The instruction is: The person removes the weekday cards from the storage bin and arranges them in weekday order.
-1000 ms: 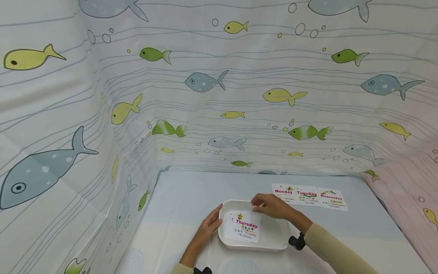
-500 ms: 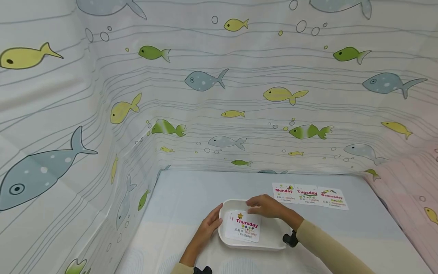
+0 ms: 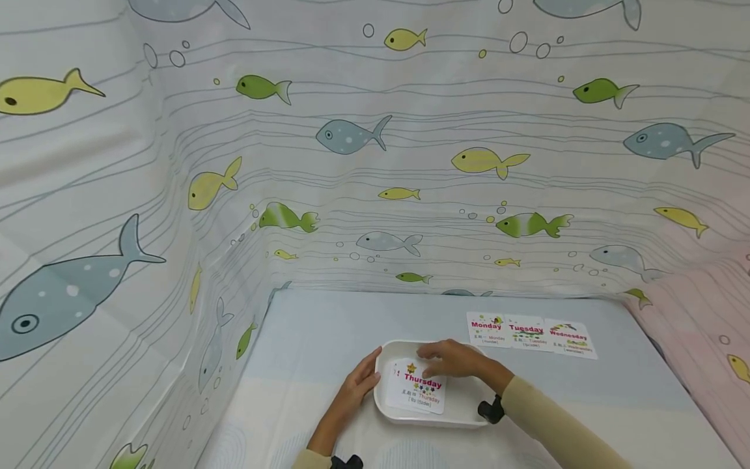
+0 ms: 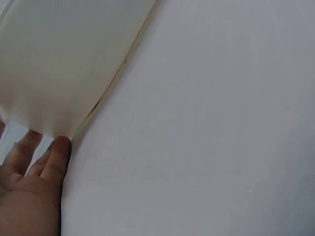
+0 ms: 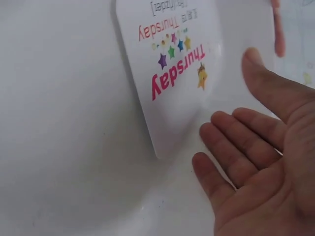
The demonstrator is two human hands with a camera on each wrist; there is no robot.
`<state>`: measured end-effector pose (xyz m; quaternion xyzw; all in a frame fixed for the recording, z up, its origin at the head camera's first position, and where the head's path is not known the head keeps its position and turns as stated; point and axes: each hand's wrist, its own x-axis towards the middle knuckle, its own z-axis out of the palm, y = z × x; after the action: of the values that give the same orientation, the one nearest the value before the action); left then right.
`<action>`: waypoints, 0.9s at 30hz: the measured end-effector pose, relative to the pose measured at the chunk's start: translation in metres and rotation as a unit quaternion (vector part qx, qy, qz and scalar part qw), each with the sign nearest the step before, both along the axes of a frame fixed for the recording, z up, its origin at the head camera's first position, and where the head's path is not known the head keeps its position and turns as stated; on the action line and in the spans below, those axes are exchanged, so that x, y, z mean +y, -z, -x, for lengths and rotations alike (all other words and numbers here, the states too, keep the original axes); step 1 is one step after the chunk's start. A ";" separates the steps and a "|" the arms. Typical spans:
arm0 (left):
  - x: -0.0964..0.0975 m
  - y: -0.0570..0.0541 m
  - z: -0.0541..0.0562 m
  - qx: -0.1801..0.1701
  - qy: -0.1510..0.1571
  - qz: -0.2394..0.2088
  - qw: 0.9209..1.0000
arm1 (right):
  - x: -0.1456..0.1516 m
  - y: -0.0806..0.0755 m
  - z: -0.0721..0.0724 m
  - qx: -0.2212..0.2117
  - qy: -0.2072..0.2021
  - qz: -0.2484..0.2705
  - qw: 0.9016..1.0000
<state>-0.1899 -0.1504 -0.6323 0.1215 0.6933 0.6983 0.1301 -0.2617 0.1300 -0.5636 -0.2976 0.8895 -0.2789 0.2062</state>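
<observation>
A white tray point(image 3: 469, 402) holds a small stack of cards, topped by a Thursday card point(image 3: 416, 391) with stars printed on it. My left hand point(image 3: 351, 391) rests against the tray's left side; in the left wrist view its fingertips point(image 4: 61, 142) touch the outer wall. Over the tray's far part hovers my right hand point(image 3: 454, 358), overlapping the card's upper right corner in the head view. The right wrist view shows its relaxed fingers point(image 5: 226, 142) and thumb apart, with nothing between them, close beside the Thursday card point(image 5: 172, 64).
Behind the tray to the right lie a Monday card point(image 3: 486, 331), a Tuesday card point(image 3: 526, 333) and a Wednesday card point(image 3: 568, 339) in a row. A fish-printed sheet point(image 3: 351, 176) rises behind and at the sides of the pale cloth-covered table point(image 3: 328, 319).
My right hand has moved left and slightly toward me, from the tray's far rim to over the Thursday card's corner. The left hand and the cards have stayed in place.
</observation>
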 end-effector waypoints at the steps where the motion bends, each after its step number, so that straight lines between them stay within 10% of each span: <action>1: 0.000 0.000 0.000 0.001 0.001 -0.001 1.000 | 0.001 0.002 0.000 0.001 -0.004 -0.003 1.000; 27: 0.000 0.000 -0.001 0.006 -0.001 -0.009 1.000 | 0.009 0.034 -0.004 0.041 -0.109 0.005 0.993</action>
<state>-0.1888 -0.1505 -0.6323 0.1263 0.6879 0.7038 0.1244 -0.2579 0.1390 -0.5977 -0.4051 0.8581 -0.2467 0.1968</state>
